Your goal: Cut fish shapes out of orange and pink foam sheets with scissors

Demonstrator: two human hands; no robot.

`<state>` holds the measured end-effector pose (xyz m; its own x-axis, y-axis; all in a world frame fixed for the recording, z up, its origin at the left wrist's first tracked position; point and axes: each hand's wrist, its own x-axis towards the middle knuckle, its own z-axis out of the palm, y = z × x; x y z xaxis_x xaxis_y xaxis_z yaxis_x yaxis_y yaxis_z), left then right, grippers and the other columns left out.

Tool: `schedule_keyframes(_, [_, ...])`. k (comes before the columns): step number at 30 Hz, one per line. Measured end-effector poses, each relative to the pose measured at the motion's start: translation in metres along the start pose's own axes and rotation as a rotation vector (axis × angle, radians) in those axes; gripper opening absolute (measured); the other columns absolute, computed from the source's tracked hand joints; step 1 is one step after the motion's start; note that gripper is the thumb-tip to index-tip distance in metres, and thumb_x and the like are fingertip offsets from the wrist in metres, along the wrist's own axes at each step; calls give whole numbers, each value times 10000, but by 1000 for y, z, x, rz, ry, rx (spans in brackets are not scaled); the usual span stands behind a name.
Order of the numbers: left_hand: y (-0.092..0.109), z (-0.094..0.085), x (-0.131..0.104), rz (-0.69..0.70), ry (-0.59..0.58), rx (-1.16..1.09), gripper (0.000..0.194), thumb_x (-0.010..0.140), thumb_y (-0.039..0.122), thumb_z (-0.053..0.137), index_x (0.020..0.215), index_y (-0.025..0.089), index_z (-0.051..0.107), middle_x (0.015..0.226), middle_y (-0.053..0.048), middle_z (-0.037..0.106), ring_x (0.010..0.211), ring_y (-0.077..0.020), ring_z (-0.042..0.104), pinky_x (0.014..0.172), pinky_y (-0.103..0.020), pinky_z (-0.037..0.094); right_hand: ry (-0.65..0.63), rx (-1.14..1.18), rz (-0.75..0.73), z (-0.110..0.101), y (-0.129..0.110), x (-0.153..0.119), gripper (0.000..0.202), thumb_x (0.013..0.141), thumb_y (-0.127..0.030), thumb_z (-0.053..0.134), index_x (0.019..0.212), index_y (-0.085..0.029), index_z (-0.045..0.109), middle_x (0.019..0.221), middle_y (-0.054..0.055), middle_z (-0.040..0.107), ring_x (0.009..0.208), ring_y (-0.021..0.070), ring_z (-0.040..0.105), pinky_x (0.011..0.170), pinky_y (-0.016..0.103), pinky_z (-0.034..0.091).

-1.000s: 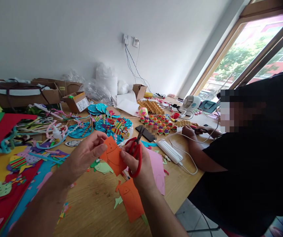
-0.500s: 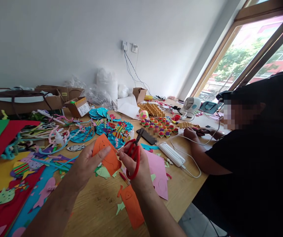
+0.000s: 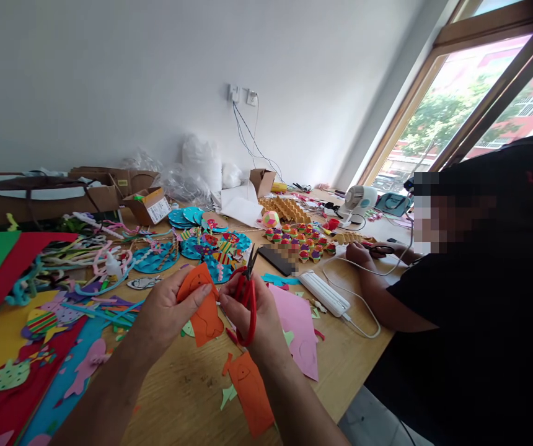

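Note:
Between the thumb and fingers of my left hand (image 3: 168, 306) is a piece of orange paper (image 3: 207, 321) with a fish outline drawn on it. My right hand (image 3: 252, 313) is closed round red-handled scissors (image 3: 246, 297), whose dark blades point up and away, beside the paper. The right fingertips come close to the paper's right edge; whether they touch it I cannot tell. Below my right wrist lies a second orange piece (image 3: 250, 396) with a drawn fish. A pink sheet (image 3: 297, 328) rests to the right, and a green paper fish (image 3: 187, 328) shows behind the held piece.
Pipe cleaners and coloured sheets cover the left side. Blue paper plates (image 3: 152, 259) with fish stand behind my hands. A phone (image 3: 276, 260), a white power strip (image 3: 325, 292) with its cable and painted egg-carton cups (image 3: 301, 238) lie right. Another person (image 3: 475, 297) sits at right, holding scissors.
The scissors have turned more upright and shifted slightly left. My left hand has tilted the orange paper, which now appears narrower.

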<state>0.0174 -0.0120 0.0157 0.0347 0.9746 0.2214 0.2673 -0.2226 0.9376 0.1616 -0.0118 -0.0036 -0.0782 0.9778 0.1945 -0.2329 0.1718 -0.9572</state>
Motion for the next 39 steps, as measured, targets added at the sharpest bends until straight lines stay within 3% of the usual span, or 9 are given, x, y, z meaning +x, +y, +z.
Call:
schedule_keyframes(4, [-2, 5, -3, 34, 31, -198, 195, 748, 428, 649, 769, 234, 639, 616, 38, 597, 592, -162, 548, 555, -238, 452, 48, 22, -55, 1, 3, 3, 216, 642, -272, 686, 730, -200, 503, 658, -30, 561, 574, 115, 474, 518, 225, 402])
schedule_keyframes(7, [-7, 8, -3, -16, 23, -382, 270, 714, 459, 683, 857, 230, 674, 714, -4, 682, 655, -198, 607, 607, -272, 488, 94, 20, -91, 2, 4, 3, 224, 651, -282, 683, 747, -202, 498, 676, -27, 573, 582, 119, 485, 518, 224, 408])
schedule_keyframes(12, [-2, 10, -3, -145, -4, -352, 177, 599, 336, 776, 583, 200, 664, 482, 19, 597, 485, -177, 561, 521, -278, 484, 26, -8, -62, 6, -1, 0, 210, 678, -289, 675, 759, -195, 506, 690, -27, 547, 606, 121, 488, 555, 231, 416])
schedule_keyframes(18, [2, 13, -5, -142, 189, -560, 138, 536, 233, 788, 562, 193, 659, 508, 37, 623, 493, -143, 567, 496, -233, 487, -42, -172, -164, -1, 24, -3, 206, 847, -387, 533, 802, -188, 503, 691, -9, 538, 645, 146, 493, 612, 267, 390])
schedule_keyframes(22, [1, 17, -6, -149, 284, -706, 169, 514, 215, 804, 633, 185, 688, 575, 50, 652, 546, -109, 563, 516, -179, 486, -72, -313, -193, -1, 46, -9, 227, 871, -384, 474, 742, -197, 460, 635, -28, 462, 584, 129, 413, 548, 250, 318])
schedule_keyframes(30, [-8, 18, -5, -116, 315, -644, 133, 573, 243, 784, 677, 190, 719, 580, 53, 668, 557, -107, 565, 541, -173, 478, -185, -213, -99, 12, 32, -25, 229, 858, -343, 448, 678, -201, 434, 564, -28, 437, 530, 122, 417, 500, 226, 320])
schedule_keyframes(39, [-17, 21, -3, -92, 284, -634, 92, 652, 273, 751, 694, 197, 720, 582, 59, 666, 551, -107, 560, 543, -176, 468, -167, -153, -63, 17, 30, -25, 322, 860, -452, 464, 659, -201, 439, 531, -21, 452, 497, 120, 423, 479, 221, 330])
